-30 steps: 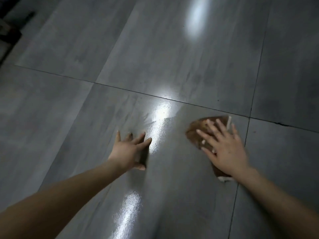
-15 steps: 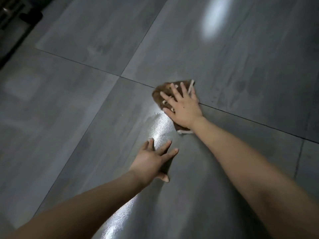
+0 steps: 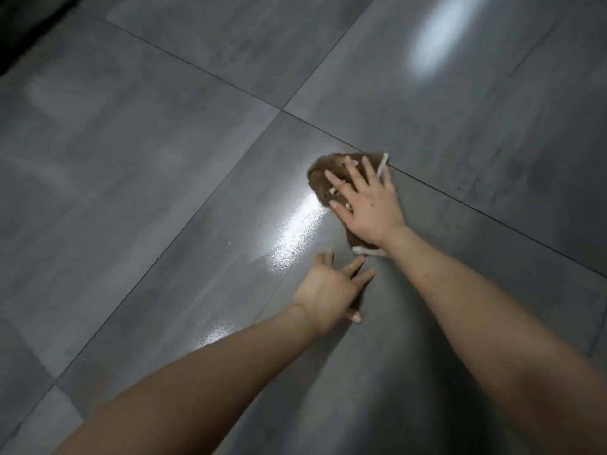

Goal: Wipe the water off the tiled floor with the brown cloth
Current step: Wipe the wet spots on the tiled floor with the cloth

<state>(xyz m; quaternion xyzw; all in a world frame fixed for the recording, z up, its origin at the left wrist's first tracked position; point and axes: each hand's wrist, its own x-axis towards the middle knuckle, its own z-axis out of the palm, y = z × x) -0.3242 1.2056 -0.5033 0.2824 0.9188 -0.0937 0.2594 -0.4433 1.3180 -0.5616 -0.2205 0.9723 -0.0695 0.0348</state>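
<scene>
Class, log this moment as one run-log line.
right hand: flat on brown cloth | left hand: braced on tiled floor | wet sheen: remains

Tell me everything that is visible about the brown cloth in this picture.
The brown cloth is a crumpled rag of soft fabric with a pale whitish edging, seen at its far corner and its near end. It lies flat on the grey tiled floor, beside a grout line and next to a shiny wet streak. The right hand presses on it, palm down and fingers spread, hiding its middle. The left hand does not touch it.
</scene>
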